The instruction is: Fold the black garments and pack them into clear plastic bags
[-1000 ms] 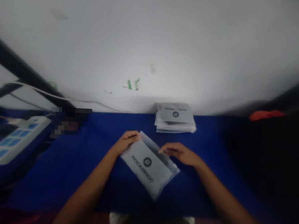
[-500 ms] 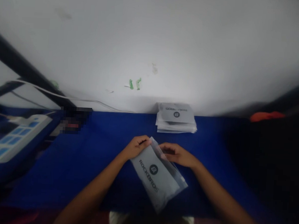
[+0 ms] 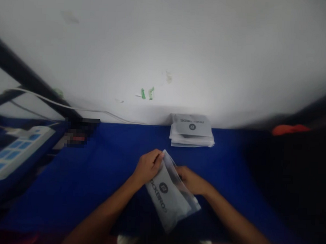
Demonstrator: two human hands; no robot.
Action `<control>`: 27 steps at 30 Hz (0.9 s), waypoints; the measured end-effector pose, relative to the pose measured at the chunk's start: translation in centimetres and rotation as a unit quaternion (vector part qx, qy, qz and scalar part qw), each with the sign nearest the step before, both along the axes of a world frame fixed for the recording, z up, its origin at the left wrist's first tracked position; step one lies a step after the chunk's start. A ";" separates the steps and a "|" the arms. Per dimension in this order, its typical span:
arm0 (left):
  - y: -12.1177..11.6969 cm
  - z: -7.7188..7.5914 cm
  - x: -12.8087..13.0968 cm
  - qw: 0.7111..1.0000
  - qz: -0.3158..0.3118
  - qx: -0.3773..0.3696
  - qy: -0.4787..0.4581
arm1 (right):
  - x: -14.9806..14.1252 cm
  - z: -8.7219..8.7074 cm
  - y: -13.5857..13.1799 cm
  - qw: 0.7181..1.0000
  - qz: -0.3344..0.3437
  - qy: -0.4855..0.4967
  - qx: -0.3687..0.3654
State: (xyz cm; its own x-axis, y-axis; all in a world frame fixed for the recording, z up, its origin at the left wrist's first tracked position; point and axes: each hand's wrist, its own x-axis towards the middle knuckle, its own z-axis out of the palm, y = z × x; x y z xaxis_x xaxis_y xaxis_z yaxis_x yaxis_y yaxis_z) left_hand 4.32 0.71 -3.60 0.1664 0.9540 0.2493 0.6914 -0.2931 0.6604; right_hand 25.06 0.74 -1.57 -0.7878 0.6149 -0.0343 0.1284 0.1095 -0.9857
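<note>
Holding a frosted pouch (image 3: 172,200) aslant between both hands, I'm looking down on its printed face over the near part of the blue worktop (image 3: 118,148). The lettering is reading OCKBROS, with my left hand (image 3: 149,167) covering the spot just before the O, and a dark round emblem (image 3: 163,188) is sitting above the word. That left hand is pinching the upper corner, thumb tight against curled fingers. Opposite, my right hand (image 3: 191,180) is curling its fingers at the long, clear-edged side; I can't tell whether they're gripping film or reaching inside.

So I'm working at that edge, by the look of it, and the next move is calling for a steady left pinch and a light right touch, since such thin film is probably creasing easily.

Over on the left, a white power strip (image 3: 21,151) with blue sockets is lying. Past my hands, a stack of similar pouches (image 3: 192,129) is resting by the wall (image 3: 223,59), its top one showing ROCKBROS upside down to me. Something orange-red (image 3: 291,129) is showing far right. Furthest off, green marks (image 3: 146,94) are dotting the wall, spelling nothing I'm able to read.
</note>
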 end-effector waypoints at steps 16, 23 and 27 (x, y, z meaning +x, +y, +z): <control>1.1 0.3 -0.9 0.865 -0.136 -0.333 -0.350 | 2.4 -2.7 2.0 0.896 -0.416 0.153 0.022; 3.3 0.5 -3.4 0.819 0.068 -0.210 -0.530 | 2.5 -2.0 1.8 0.929 -0.341 0.129 -0.058; 2.9 0.4 -2.9 0.809 0.028 -0.236 -0.537 | 2.2 -2.1 1.6 0.936 -0.324 0.124 -0.063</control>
State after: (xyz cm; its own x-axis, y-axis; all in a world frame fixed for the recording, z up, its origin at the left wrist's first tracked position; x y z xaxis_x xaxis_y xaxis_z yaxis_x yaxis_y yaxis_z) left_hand 1.46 3.61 -3.17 0.0480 0.9838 -0.1729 -0.3522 0.1786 0.9187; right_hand 27.29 2.33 -3.62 -0.2440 0.9698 -0.0038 -0.1061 -0.0306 -0.9939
